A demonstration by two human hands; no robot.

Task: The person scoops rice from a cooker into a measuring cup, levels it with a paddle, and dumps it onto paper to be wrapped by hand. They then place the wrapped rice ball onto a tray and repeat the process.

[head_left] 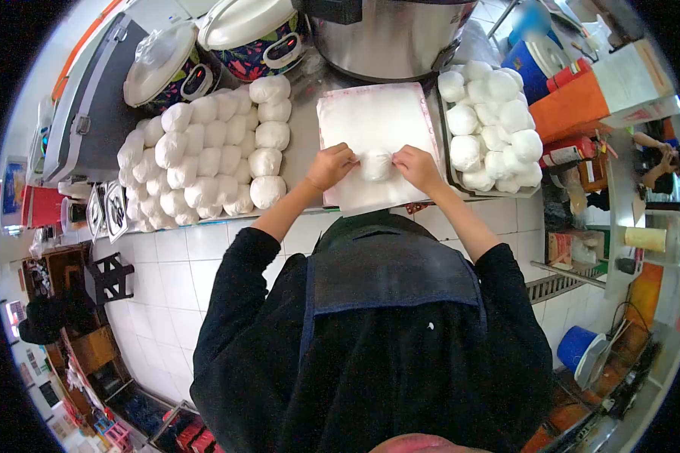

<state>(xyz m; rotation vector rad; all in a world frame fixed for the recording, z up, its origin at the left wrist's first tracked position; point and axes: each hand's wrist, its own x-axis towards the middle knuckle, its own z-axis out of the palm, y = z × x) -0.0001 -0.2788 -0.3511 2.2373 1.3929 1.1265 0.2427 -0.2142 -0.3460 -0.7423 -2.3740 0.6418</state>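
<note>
A rounded white wrapped bundle lies near the front of a stack of white sheets with pink marks along the edges. At the bundle's left end, my left hand is closed in a pinch on its wrapping. My right hand pinches the opposite end in the same way. To the left, many similar white bundles are piled in rows on the counter. More of them fill a tray at the right. The fingertips hide the bundle's ends.
A large metal pot stands behind the sheets. Two patterned cookers with white lids stand at the back left, beside a grey case. An orange and white box is at the right. Another person is at the far right.
</note>
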